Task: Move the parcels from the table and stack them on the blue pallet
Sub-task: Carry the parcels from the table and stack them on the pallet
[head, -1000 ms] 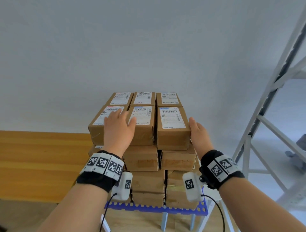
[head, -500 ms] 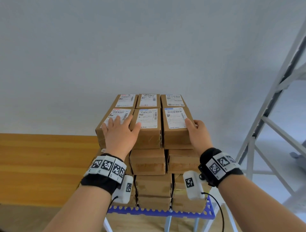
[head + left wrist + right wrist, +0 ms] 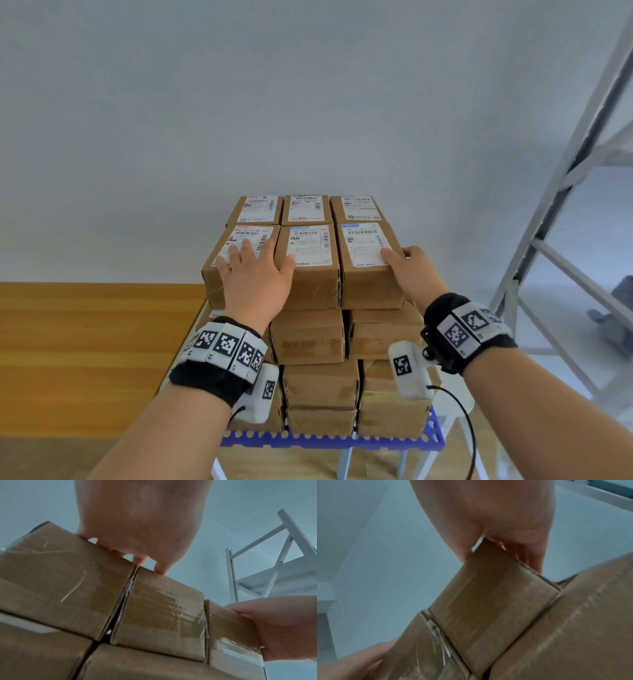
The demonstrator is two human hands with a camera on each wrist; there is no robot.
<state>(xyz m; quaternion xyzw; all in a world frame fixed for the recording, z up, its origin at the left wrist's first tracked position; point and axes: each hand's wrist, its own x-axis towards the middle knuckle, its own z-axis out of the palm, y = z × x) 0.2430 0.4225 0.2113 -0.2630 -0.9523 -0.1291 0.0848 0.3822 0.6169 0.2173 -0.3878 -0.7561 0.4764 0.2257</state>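
The parcels sit stacked on the blue pallet [image 3: 329,442]. The left hand [image 3: 255,277] lies spread flat on the front left parcel [image 3: 239,260]; the right hand [image 3: 409,270] cups the front right parcel [image 3: 368,263] at its corner, thumb on top. Best to press evenly and square the row. Since a second ago the right thumb has come up onto the label.

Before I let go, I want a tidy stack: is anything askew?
Slightly. The top front right parcel juts past the box below; the right hand grips its corner.
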